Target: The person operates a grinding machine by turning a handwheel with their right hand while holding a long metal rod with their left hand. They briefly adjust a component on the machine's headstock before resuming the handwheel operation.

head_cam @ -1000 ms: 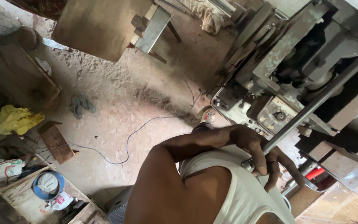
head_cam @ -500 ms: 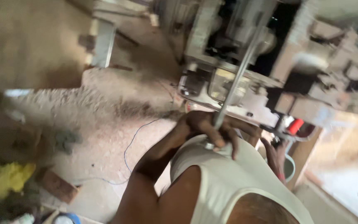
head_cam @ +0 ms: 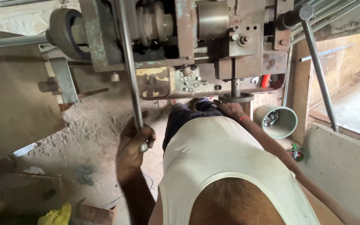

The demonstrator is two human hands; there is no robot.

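Observation:
My left hand is closed around the lower end of a long steel lever rod, which runs up into a heavy, worn metal press machine. My right hand reaches forward to a round metal disc under the machine's short vertical shaft. Its fingers rest at the disc's lower edge, and what they hold, if anything, is hidden. My white vest and dark trousers fill the lower middle of the view.
A pale green bucket with small metal parts stands right of my right arm. A second long lever hangs at the right. Small metal pieces lie on the machine's ledge. Yellow cloth and a wooden block lie on the dusty floor.
The view has swung from the floor up onto the machine's front. My left hand keeps its grip on the lever rod. My right hand has come up to the disc.

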